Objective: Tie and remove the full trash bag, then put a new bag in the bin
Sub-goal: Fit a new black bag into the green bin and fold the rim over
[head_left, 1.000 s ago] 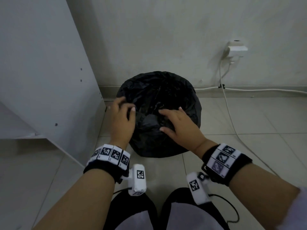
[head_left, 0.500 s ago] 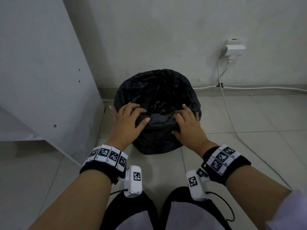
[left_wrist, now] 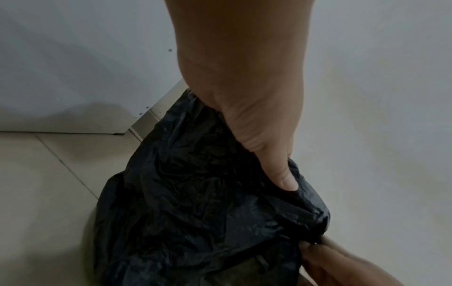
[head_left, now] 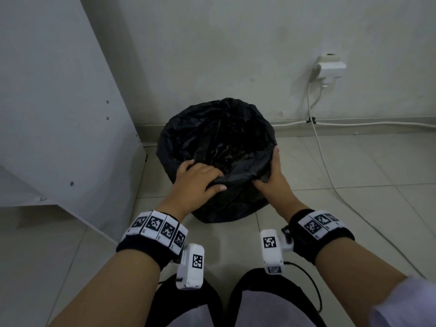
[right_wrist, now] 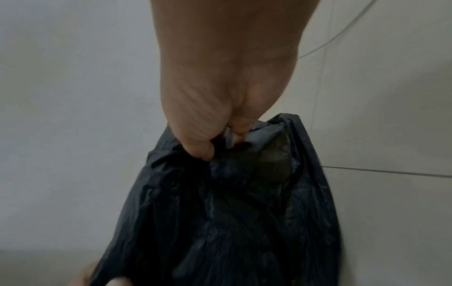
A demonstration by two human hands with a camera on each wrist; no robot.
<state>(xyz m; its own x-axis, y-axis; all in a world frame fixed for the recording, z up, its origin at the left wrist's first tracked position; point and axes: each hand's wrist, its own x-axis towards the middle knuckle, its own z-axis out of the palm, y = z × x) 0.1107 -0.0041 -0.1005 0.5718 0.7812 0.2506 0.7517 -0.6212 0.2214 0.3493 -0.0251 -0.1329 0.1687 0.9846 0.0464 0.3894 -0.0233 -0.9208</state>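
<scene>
A black trash bag (head_left: 217, 133) lines a round bin on the tiled floor against the wall, its mouth wide; the bin itself is hidden under the plastic. My left hand (head_left: 197, 182) grips the near rim of the trash bag (left_wrist: 195, 193), thumb pressed into a fold. My right hand (head_left: 271, 178) grips the near right rim, fingers curled over the edge and thumb pinching the trash bag (right_wrist: 244, 203) from outside. A gathered strip of plastic stretches between the two hands.
A white cabinet panel (head_left: 59, 102) stands close on the bin's left. A wall socket with a plug (head_left: 330, 67) sits up right, its white cable (head_left: 325, 166) trailing across the floor tiles on the right. My knees (head_left: 236, 303) are at the bottom edge.
Both hands slid from the bag's top to its near rim and closed on it. The right hand turned outward along the right edge, and the rim plastic bunched up between them.
</scene>
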